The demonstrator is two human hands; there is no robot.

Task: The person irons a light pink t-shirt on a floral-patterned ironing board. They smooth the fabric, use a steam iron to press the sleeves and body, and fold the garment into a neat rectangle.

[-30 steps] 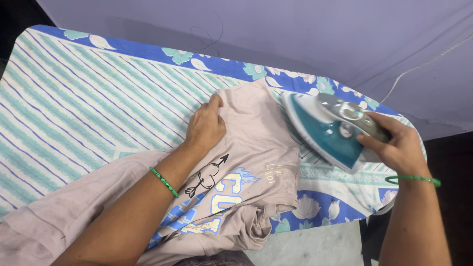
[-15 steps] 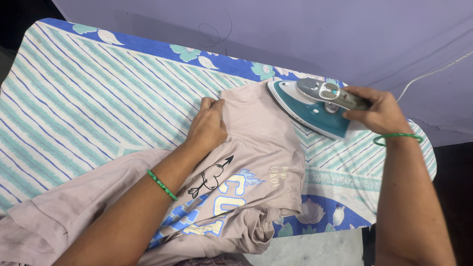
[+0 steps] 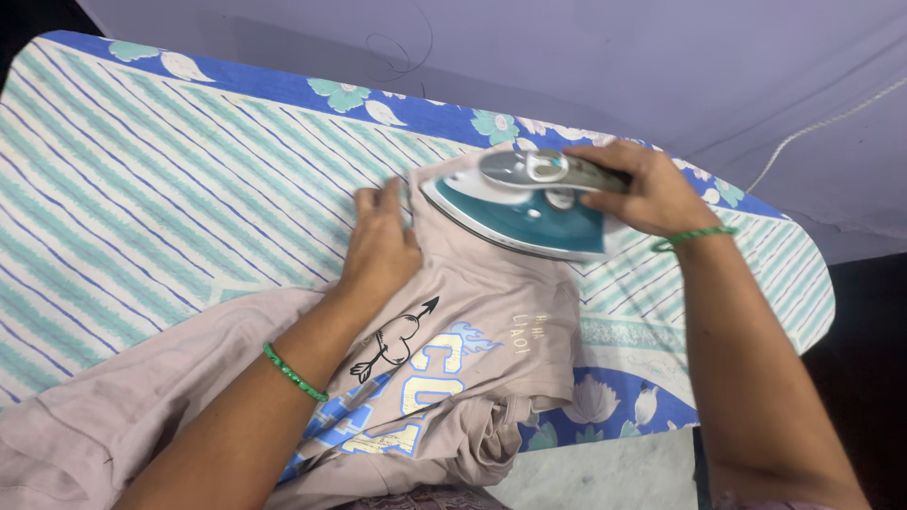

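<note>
Teal-and-white iron (image 3: 529, 203) rests flat on the beige shirt (image 3: 472, 321) on the striped table (image 3: 142, 189), the right hand (image 3: 642, 189) closed round its handle. It looks heavy, rigid, best held there. The left hand (image 3: 383, 246) presses open-palmed on soft, limp cloth.

An ironing surface (image 3: 142, 189) is being covered by a cloth striped in teal, white and thin blue, bordered in blue with pale flowers and green leaves. A beige printed T-shirt (image 3: 472, 321) is being spread directly on it, bunched toward the near edge and hanging over it. A teal and white iron (image 3: 524, 208) is being rested flat on the shirt's far end.
</note>
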